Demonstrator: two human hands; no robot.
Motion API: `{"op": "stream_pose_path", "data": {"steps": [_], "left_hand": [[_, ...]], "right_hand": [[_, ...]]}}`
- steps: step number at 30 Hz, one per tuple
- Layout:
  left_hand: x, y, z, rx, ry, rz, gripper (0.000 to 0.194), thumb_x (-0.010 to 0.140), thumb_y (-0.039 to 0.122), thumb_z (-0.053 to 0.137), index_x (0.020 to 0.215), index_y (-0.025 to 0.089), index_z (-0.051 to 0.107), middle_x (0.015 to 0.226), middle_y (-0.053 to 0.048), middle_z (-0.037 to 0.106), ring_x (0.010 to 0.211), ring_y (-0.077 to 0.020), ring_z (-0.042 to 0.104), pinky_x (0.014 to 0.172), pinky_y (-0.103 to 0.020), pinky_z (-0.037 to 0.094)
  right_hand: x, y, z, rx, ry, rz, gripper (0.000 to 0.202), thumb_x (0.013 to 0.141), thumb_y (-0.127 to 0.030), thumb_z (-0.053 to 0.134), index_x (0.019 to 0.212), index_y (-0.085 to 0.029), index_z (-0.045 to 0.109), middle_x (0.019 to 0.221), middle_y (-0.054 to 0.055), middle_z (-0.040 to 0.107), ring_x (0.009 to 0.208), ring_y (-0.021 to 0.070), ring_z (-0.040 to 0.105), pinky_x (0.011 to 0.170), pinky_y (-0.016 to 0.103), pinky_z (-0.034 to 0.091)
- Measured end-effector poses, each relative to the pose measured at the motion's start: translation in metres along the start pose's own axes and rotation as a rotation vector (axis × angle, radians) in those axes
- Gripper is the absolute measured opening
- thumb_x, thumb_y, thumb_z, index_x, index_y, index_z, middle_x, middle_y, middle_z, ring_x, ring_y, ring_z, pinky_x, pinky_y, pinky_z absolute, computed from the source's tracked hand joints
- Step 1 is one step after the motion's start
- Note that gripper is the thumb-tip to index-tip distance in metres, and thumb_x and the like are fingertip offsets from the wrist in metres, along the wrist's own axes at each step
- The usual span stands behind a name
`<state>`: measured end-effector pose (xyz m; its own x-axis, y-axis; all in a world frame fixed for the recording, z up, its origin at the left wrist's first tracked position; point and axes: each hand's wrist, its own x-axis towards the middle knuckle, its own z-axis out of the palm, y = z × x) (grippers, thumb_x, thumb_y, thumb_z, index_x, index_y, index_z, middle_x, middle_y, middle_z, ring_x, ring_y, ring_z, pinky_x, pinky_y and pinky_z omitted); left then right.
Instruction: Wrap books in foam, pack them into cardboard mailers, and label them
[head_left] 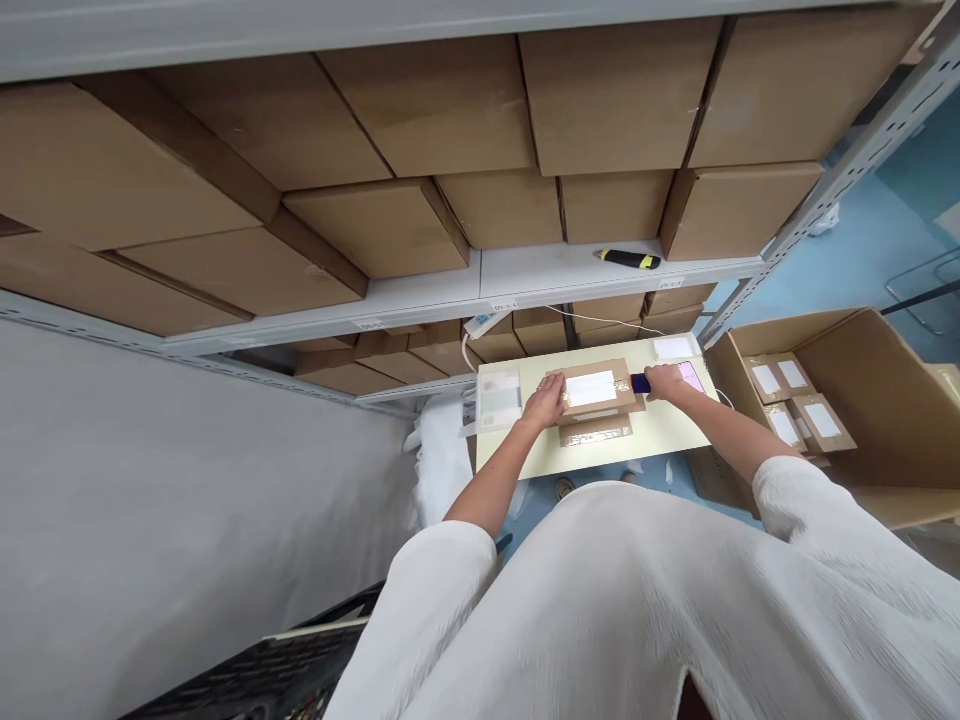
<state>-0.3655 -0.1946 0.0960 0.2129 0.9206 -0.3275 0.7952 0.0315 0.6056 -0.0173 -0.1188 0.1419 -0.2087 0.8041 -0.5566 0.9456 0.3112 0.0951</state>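
A small cardboard box [592, 388] with a white label and clear tape lies on the pale yellow tabletop [547, 460]. My left hand [545, 400] grips its left end, fingers over the top. At the box's right end, my right hand [663, 381] is closed round a dark blue tool [640, 384], whose kind I cannot make out. A taped cardboard flap [596, 431] extends from the box's near side. Partly behind my right wrist lies a phone with a pink screen [691, 377].
Cardboard boxes [450, 100] fill the shelves ahead. A black-and-yellow utility knife [630, 259] lies on the shelf edge. On the right, a large open carton [885, 400] holds several small labelled boxes [825, 415]. A clear plastic container [499, 398] and white power strip [484, 323] are at left.
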Motion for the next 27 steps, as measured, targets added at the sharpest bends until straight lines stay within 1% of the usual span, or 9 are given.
{"op": "stream_pose_path", "data": {"steps": [3, 6, 8, 10, 14, 17, 21, 25, 27], "left_hand": [[-0.001, -0.001, 0.0, -0.025, 0.009, 0.015, 0.095, 0.09, 0.027, 0.075, 0.175, 0.023, 0.034, 0.186, -0.015, 0.029, 0.175, -0.0358, 0.019, 0.141, -0.052, 0.023], [-0.002, -0.002, 0.0, -0.032, 0.018, 0.025, 0.096, 0.089, 0.027, 0.075, 0.176, 0.022, 0.033, 0.186, -0.016, 0.029, 0.175, -0.0366, 0.02, 0.142, -0.055, 0.022], [-0.003, -0.002, 0.0, -0.025, 0.017, 0.027, 0.096, 0.089, 0.025, 0.074, 0.176, 0.021, 0.033, 0.186, -0.016, 0.028, 0.175, -0.0372, 0.02, 0.142, -0.055, 0.022], [-0.003, -0.001, 0.0, -0.023, 0.018, 0.02, 0.095, 0.089, 0.023, 0.074, 0.175, 0.021, 0.035, 0.186, -0.015, 0.029, 0.175, -0.0375, 0.021, 0.141, -0.055, 0.023], [-0.003, 0.002, -0.001, -0.013, 0.013, 0.009, 0.093, 0.091, 0.023, 0.073, 0.176, 0.021, 0.035, 0.186, -0.015, 0.028, 0.175, -0.0375, 0.021, 0.141, -0.055, 0.024], [-0.004, 0.002, -0.002, 0.008, -0.002, -0.001, 0.092, 0.093, 0.024, 0.072, 0.176, 0.019, 0.034, 0.187, -0.015, 0.026, 0.175, -0.0375, 0.02, 0.142, -0.054, 0.022], [-0.004, -0.001, -0.001, 0.007, 0.003, 0.024, 0.089, 0.094, 0.025, 0.071, 0.175, 0.019, 0.035, 0.187, -0.015, 0.027, 0.175, -0.0371, 0.021, 0.142, -0.053, 0.022], [-0.002, -0.007, 0.003, -0.018, 0.028, 0.052, 0.088, 0.091, 0.026, 0.073, 0.173, 0.022, 0.04, 0.184, -0.013, 0.034, 0.173, -0.0374, 0.024, 0.141, -0.053, 0.023], [-0.001, -0.01, 0.006, -0.013, 0.033, 0.055, 0.087, 0.09, 0.025, 0.072, 0.172, 0.021, 0.041, 0.183, -0.014, 0.035, 0.173, -0.0383, 0.025, 0.141, -0.054, 0.024]], "right_hand": [[-0.002, 0.01, 0.004, 0.087, -0.023, 0.065, 0.063, 0.078, -0.06, 0.094, 0.123, -0.021, 0.071, 0.115, 0.021, 0.081, 0.105, 0.0379, 0.079, 0.085, 0.043, 0.059], [-0.011, 0.03, 0.011, 0.21, -0.018, 0.127, 0.07, 0.079, -0.077, 0.087, 0.117, -0.021, 0.071, 0.107, 0.02, 0.081, 0.098, 0.0355, 0.079, 0.076, 0.039, 0.058], [-0.019, 0.044, 0.016, 0.29, 0.014, 0.166, 0.071, 0.086, -0.082, 0.077, 0.12, -0.02, 0.07, 0.107, 0.019, 0.08, 0.096, 0.0333, 0.079, 0.072, 0.036, 0.057], [-0.026, 0.055, 0.022, 0.344, 0.045, 0.196, 0.071, 0.093, -0.082, 0.069, 0.126, -0.019, 0.068, 0.108, 0.019, 0.08, 0.095, 0.0317, 0.079, 0.07, 0.034, 0.056], [-0.035, 0.06, 0.039, 0.404, 0.058, 0.253, 0.069, 0.105, -0.076, 0.055, 0.138, -0.015, 0.062, 0.116, 0.024, 0.079, 0.1, 0.0334, 0.079, 0.073, 0.035, 0.055], [-0.037, 0.05, 0.057, 0.456, 0.054, 0.29, 0.057, 0.114, -0.059, 0.046, 0.141, -0.012, 0.061, 0.124, 0.026, 0.077, 0.112, 0.0357, 0.077, 0.082, 0.037, 0.056], [-0.038, 0.027, 0.083, 0.545, 0.071, 0.342, 0.043, 0.113, -0.04, 0.046, 0.139, -0.01, 0.061, 0.131, 0.026, 0.075, 0.119, 0.0358, 0.074, 0.09, 0.039, 0.055], [-0.036, 0.005, 0.108, 0.62, 0.08, 0.409, 0.044, 0.112, -0.035, 0.043, 0.145, -0.009, 0.056, 0.139, 0.027, 0.07, 0.123, 0.0364, 0.071, 0.095, 0.043, 0.055], [-0.034, -0.003, 0.118, 0.606, 0.085, 0.443, 0.044, 0.111, -0.035, 0.042, 0.145, -0.01, 0.056, 0.141, 0.028, 0.069, 0.127, 0.0381, 0.068, 0.104, 0.05, 0.051]]}}
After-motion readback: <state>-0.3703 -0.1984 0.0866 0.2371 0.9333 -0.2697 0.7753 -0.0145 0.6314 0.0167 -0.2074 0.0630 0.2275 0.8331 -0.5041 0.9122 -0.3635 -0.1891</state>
